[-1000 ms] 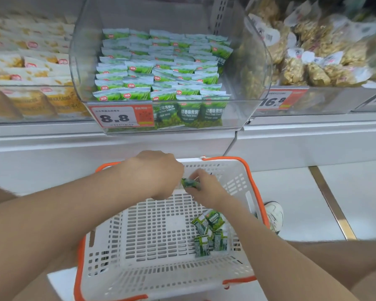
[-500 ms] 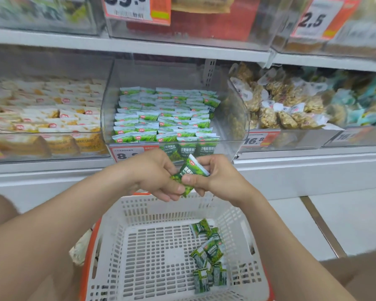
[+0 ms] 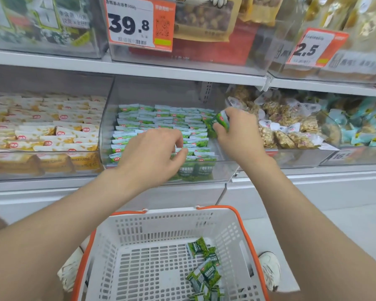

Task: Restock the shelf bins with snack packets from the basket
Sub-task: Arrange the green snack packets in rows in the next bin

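Since the frame half a second earlier, both hands have moved up from just above the basket [image 3: 239, 216] into the clear shelf bin [image 3: 108, 127] and have separated; they no longer share one packet.

1. The right hand [image 3: 239, 135] pinches a green snack packet [image 3: 220, 121] between thumb and fingers. The packet is tilted, at the far right of the bin, above the stocked rows.
2. The left hand [image 3: 152, 155] is palm-down over the near middle of the bin. Its fingertips curl onto the rows of green packets [image 3: 161, 118]. It cannot be determined whether they grip a packet.
3. The rows fill the bin from left to right, standing on edge.
4. The basket, white with an orange rim, sits below the bin, near the person. Several loose green packets [image 3: 206, 272] lie in its near right corner.

Adjacent bins: white-and-yellow packets [image 3: 52, 131] to the left, bagged brown snacks [image 3: 291, 124] to the right. An orange price tag [image 3: 139, 22] reading 39.8 hangs on the shelf above.
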`<control>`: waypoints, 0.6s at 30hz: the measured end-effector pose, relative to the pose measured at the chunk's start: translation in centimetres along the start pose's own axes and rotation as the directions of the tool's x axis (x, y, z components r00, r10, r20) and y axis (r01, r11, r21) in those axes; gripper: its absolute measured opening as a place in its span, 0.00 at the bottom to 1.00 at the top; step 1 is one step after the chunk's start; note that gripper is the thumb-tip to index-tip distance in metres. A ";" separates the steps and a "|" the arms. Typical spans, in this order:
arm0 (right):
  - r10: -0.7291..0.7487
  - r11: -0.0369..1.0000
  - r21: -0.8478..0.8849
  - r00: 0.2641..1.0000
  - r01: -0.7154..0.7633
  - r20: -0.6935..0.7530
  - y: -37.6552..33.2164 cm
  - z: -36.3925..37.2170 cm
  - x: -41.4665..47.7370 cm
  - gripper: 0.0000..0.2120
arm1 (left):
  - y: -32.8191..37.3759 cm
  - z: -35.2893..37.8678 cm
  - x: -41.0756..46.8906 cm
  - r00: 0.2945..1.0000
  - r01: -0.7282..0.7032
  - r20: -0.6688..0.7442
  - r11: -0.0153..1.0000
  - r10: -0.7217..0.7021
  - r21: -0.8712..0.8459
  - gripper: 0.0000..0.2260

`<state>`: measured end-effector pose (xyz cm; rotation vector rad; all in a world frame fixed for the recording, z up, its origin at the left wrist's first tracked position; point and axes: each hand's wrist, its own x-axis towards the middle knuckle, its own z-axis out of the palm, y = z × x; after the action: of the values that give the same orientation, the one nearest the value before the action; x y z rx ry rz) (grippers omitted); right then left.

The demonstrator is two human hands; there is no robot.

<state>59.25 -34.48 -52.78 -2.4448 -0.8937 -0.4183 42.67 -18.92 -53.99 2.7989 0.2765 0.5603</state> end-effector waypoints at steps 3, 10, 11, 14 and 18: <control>-0.053 0.929 -0.363 0.997 0.068 0.053 -0.9 0.8 2.6 0.10 | -1.2 0.8 1.2 0.985 -0.120 0.149 0.972 0.090 0.204 0.17; -0.002 0.749 -0.638 0.964 0.176 0.264 -0.8 4.7 7.8 0.18 | -2.1 2.4 2.0 0.872 -0.010 0.487 0.992 -0.053 0.127 0.25; -0.008 0.748 -0.637 0.962 0.187 0.273 -0.3 5.5 8.2 0.18 | -2.2 2.3 2.0 0.868 -0.007 0.495 0.994 -0.050 0.112 0.25; 0.003 0.721 -0.654 0.942 0.230 0.335 0.1 6.9 9.6 0.18 | -2.4 2.6 2.1 0.866 -0.013 0.498 0.994 -0.044 0.110 0.25; 0.056 0.725 -0.647 0.916 0.236 0.397 -1.0 7.7 10.9 0.20 | -2.6 3.0 2.2 0.868 -0.021 0.495 0.992 -0.042 0.121 0.24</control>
<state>67.55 -24.01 -54.01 -3.2688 -1.1912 -0.3335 45.53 -16.61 -56.63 2.9298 0.2196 -0.2016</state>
